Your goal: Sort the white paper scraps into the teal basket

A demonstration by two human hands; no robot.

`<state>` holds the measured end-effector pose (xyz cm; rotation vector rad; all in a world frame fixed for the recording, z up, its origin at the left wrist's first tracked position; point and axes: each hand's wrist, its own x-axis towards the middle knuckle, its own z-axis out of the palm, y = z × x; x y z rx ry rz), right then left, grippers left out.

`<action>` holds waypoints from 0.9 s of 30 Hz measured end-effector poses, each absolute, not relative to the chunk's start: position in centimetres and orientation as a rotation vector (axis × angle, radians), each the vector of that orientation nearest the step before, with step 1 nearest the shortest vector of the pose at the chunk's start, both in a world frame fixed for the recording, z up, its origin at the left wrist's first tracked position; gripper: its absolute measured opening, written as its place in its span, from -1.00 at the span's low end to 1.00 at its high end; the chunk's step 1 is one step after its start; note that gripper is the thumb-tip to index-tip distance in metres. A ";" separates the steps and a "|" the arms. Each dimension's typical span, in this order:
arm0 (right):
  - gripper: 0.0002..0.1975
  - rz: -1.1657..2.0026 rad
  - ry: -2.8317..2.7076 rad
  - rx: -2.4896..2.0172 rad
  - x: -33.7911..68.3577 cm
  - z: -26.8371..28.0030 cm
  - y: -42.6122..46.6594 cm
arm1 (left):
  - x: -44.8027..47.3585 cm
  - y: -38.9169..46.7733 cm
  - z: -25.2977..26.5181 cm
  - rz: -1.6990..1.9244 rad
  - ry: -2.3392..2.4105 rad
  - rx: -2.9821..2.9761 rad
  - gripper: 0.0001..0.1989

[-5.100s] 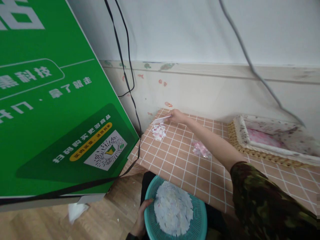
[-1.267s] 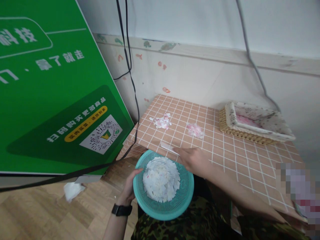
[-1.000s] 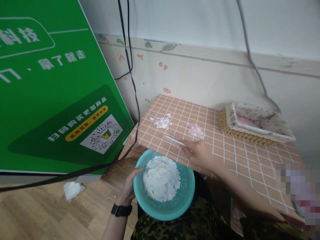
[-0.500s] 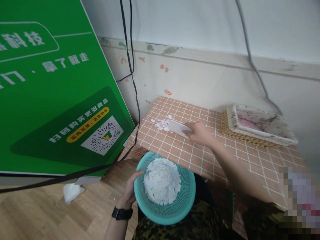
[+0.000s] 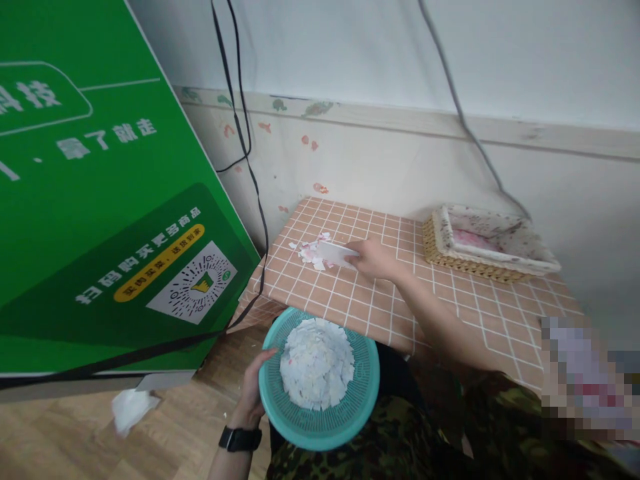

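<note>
My left hand [image 5: 253,381] grips the left rim of a turquoise plastic colander [image 5: 367,403], its thumb over the edge. A heap of small white paper scraps [image 5: 317,363] fills the colander's middle. The colander sits over my lap, just below the table's front edge. Out on the table, my right hand [image 5: 374,259] is closed on a flat white card [image 5: 336,254]. The card's far end touches a small pile of white and pink paper scraps [image 5: 310,253] near the table's left end.
A brown checked cloth covers the table [image 5: 320,295] against the wall. A lined wicker basket [image 5: 470,267] stands at the back right. Black cables [image 5: 257,200] hang before a green panel [image 5: 100,220] at left. White crumpled material [image 5: 131,408] lies on the wooden floor.
The view has shifted, so everything sits further left in it. My right hand and the card have moved slightly left toward the scraps. My left hand still grips the colander.
</note>
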<state>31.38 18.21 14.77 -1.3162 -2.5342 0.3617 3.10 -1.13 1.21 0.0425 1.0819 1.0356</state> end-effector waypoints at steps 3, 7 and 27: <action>-0.84 0.400 -2.626 -1.172 31.0 15.4 18.7 | 3.3 -1.1 1.6 1.055 1.172 0.017 -0.89; -0.84 0.325 -2.620 -1.229 30.3 15.4 19.2 | 3.4 -1.1 1.9 1.076 1.183 0.024 -0.84; -0.86 0.494 -2.653 -1.065 30.7 15.8 19.2 | 2.9 -3.3 1.9 1.241 1.142 0.042 -0.90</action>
